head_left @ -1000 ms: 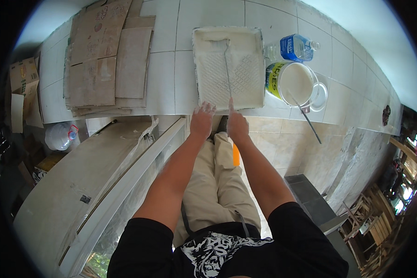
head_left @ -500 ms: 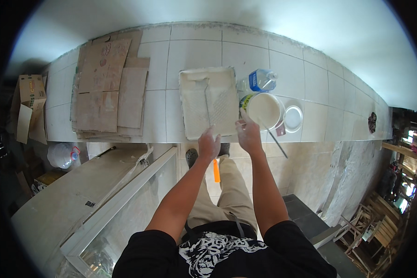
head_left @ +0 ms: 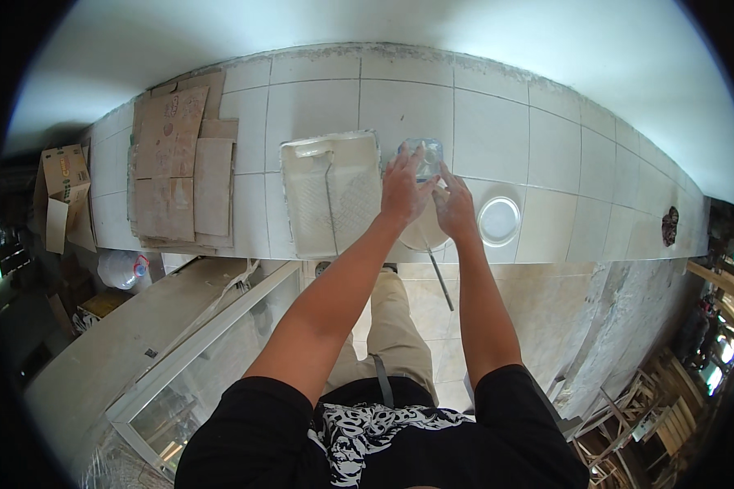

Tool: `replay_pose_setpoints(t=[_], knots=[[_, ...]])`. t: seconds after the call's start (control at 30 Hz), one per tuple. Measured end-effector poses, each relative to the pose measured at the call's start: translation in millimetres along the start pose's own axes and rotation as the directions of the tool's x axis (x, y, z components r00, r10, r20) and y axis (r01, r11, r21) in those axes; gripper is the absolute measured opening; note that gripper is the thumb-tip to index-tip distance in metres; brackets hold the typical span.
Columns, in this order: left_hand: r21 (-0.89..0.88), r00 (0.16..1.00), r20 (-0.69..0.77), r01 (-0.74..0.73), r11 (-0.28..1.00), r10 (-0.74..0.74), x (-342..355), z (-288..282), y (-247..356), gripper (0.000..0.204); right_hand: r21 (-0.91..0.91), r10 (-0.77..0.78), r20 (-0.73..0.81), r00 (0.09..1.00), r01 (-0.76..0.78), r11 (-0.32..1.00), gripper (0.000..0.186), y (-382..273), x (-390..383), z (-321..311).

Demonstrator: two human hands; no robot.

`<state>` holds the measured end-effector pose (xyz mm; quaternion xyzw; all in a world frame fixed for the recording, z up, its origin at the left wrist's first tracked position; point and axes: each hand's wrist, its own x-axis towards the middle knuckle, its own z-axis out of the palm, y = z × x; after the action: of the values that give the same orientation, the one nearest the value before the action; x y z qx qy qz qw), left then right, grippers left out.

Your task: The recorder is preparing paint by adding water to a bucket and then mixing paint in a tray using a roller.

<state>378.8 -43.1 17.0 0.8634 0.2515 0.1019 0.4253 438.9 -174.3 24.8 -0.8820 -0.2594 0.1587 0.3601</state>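
Both my hands are at a clear plastic bottle (head_left: 429, 153), just above the paint bucket. My left hand (head_left: 403, 194) is closed around the bottle's left side. My right hand (head_left: 457, 210) has its fingers pressed together at the bottle's near end, where the cap is mostly hidden. Under my wrists, the bucket of cream paint (head_left: 426, 235) shows only in part. A thin dark stick (head_left: 441, 283) leans out of it over the counter edge. Left of my hands lies a paint tray (head_left: 285, 204) coated in cream paint, with a paint roller (head_left: 331, 191) in it.
A round white lid (head_left: 499, 221) lies on the tiled counter (head_left: 497, 122), right of my right hand. Flattened cardboard (head_left: 167, 155) is stacked at the left. Beyond it stands an open cardboard box (head_left: 64, 175). A small dark object (head_left: 669, 226) sits far right. A glass-paned frame (head_left: 212, 359) leans below the counter.
My left hand has let go of the roller and moved up and right to the bottle. My right hand has left the bucket's rim for the bottle, which now stands nearer the bucket.
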Motion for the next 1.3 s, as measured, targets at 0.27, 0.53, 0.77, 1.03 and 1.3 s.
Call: replay_pose_setpoints(t=[0.27, 0.53, 0.77, 1.03, 1.3], knots=[[0.007, 0.998, -0.057, -0.005, 1.000, 0.005, 23.5, 11.7, -9.6, 0.049, 0.099, 0.083, 0.064, 0.995, -0.089, 0.991, 0.079, 14.9, 2.0, 12.1], [-0.287, 0.987, -0.155, -0.093, 0.953, 0.049, 13.4, -28.3, -4.6, 0.043, 0.057, 0.020, 0.081, 0.997, -0.025, 0.998, 0.088, -11.1, 7.1, 4.7], [-0.310, 0.938, -0.346, -0.135, 0.941, 0.021, -22.9, -130.6, 9.0, 0.039, 0.153, -0.047, 0.062, 0.997, 0.037, 0.987, 0.129, -101.1, -6.5, 32.0], [-0.512, 0.925, -0.301, 0.049, 0.858, -0.233, -59.4, -167.4, -22.8, 0.033, 0.252, -0.089, -0.230, 0.969, 0.147, 0.957, 0.109, -128.0, -48.3, 128.2], [-0.384, 0.945, -0.233, 0.129, 0.915, -0.231, -86.4, -169.5, -69.5, 0.030, 0.160, 0.087, -0.037, 0.996, -0.080, 0.984, 0.105, -130.1, -92.6, 149.7]])
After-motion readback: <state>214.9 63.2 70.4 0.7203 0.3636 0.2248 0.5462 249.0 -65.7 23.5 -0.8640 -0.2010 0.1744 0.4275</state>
